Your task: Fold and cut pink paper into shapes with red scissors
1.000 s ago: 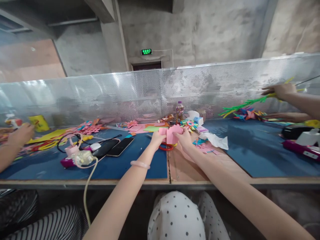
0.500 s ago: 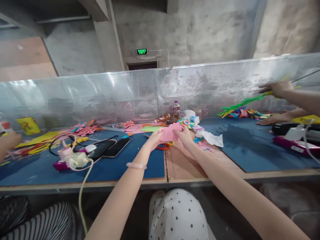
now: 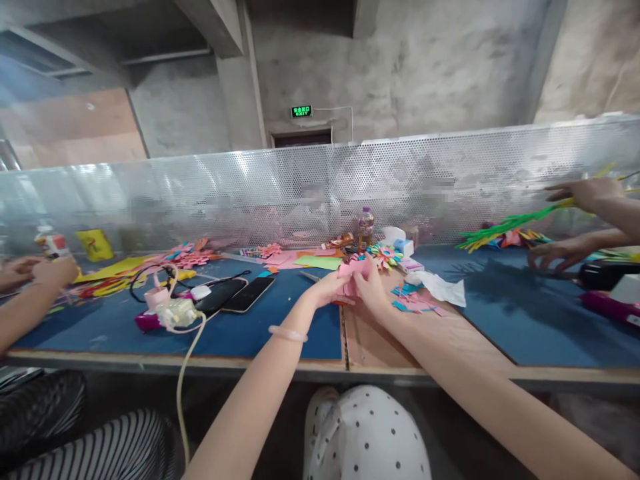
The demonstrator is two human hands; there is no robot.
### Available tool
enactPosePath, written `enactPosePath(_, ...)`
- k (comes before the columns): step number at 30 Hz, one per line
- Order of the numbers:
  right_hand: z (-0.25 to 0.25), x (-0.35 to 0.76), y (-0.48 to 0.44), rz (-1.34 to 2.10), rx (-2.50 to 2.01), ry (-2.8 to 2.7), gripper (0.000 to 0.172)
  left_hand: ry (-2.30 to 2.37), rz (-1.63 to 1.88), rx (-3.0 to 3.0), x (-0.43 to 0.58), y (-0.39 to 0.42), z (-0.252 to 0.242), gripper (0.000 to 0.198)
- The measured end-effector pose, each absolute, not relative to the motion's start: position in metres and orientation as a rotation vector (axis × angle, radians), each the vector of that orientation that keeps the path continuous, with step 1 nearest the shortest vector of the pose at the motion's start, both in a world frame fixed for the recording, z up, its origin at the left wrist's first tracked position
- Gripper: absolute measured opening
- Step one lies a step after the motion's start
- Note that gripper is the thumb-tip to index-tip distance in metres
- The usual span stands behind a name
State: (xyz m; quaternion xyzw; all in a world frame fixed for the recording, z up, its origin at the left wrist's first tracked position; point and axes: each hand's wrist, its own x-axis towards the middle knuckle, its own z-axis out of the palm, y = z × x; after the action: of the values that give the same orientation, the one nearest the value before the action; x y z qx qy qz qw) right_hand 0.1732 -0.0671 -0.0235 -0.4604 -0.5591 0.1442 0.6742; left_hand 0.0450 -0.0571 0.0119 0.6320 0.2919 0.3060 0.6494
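Pink paper point(image 3: 351, 269) is clamped in the fingers of our left hand point(image 3: 327, 289) and right hand point(image 3: 371, 287); paper scraps point(image 3: 417, 302) lie on the bench point(image 3: 370, 347) near our right hand.

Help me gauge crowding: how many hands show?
6: the wearer's left hand and right hand on pink paper; two coworker hands far left; two more hands far right.

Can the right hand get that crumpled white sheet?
Probably yes: just paper scraps lie between the right hand and the white sheet. That hand holds pink paper, though, so it might have to let go first.
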Motion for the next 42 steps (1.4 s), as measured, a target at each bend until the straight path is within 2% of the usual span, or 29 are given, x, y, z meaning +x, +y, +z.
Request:
enactPosePath(6, -0.032, 0.173, -0.058, 0.292, -1.095, -1.265, 0.048, 0.689, 0.664, 1.469, 0.045, -0.059, 0.012, 0.028)
enactPosePath(13, -0.027, 0.173, -0.061, 0.223, -1.041, -1.275, 0.051, 0.633, 0.729, 1.496, 0.044, -0.052, 0.007, 0.038)
enactPosePath(17, -0.022, 0.174, -0.066, 0.376, -1.036, -1.165, 0.057, 0.581, 0.756, 1.508, 0.043, -0.056, 0.013, 0.045)
enactPosePath(25, -0.005, 0.183, -0.077, 0.624, -0.926, -1.132, 0.028, 0.521, 0.759, 1.371, 0.043, -0.055, 0.014, 0.036)
enactPosePath(33, -0.009, 0.192, -0.068, 0.651, -0.951, -1.108, 0.025, 0.505, 0.878, 1.37, 0.041, -0.054, 0.016, 0.03)
enactPosePath(42, -0.024, 0.206, -0.051, 0.641, -1.073, -1.155, 0.029, 0.668, 0.927, 1.457, 0.04, -0.059, 0.018, 0.038)
